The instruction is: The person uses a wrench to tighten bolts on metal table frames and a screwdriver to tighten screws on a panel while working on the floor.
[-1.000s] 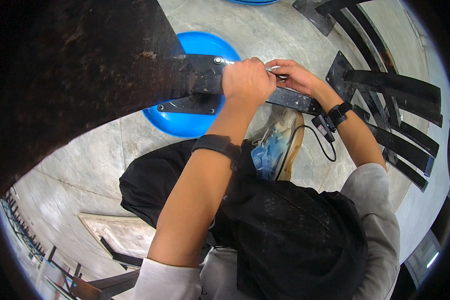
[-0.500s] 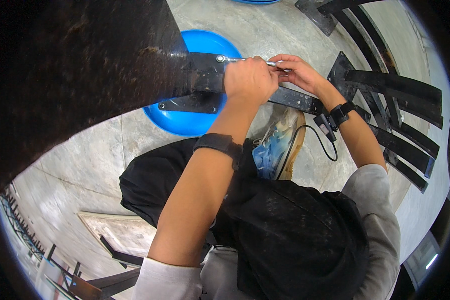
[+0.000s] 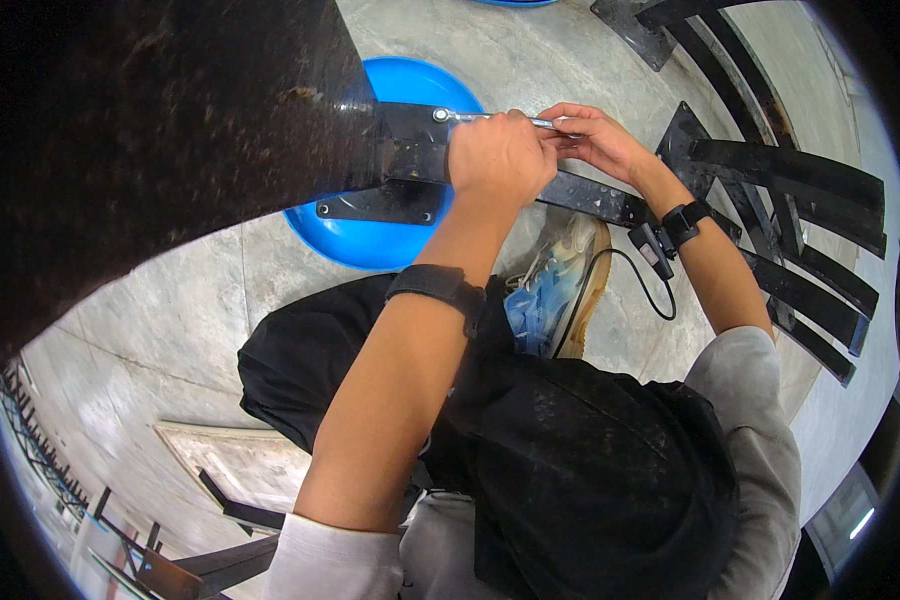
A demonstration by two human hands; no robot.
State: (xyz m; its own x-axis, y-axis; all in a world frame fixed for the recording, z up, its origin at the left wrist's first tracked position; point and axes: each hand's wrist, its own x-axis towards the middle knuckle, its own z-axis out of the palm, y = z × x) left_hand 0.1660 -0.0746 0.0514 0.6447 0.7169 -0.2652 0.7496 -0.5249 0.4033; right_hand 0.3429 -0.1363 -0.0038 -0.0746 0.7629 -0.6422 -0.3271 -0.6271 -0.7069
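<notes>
A silver wrench (image 3: pixel 469 118) lies along the upper edge of a black metal bracket (image 3: pixel 413 150), its ring end around a bolt head (image 3: pixel 441 115). My left hand (image 3: pixel 498 158) is closed over the wrench's middle, knuckles up, close against the black bar; its fingertips are hidden. My right hand (image 3: pixel 602 143) pinches the wrench's far end between thumb and fingers. Under the bracket sits a round blue disc (image 3: pixel 345 240), like a stool seat, with a second black plate (image 3: pixel 375 207) showing two bolt holes.
A large dark metal panel (image 3: pixel 170 120) fills the upper left. Black curved metal frames (image 3: pixel 780 180) stand at the right. My shoe (image 3: pixel 555 290) rests on the concrete floor (image 3: pixel 170 310) just below the bar. A cable (image 3: pixel 635 265) hangs from my right wristband.
</notes>
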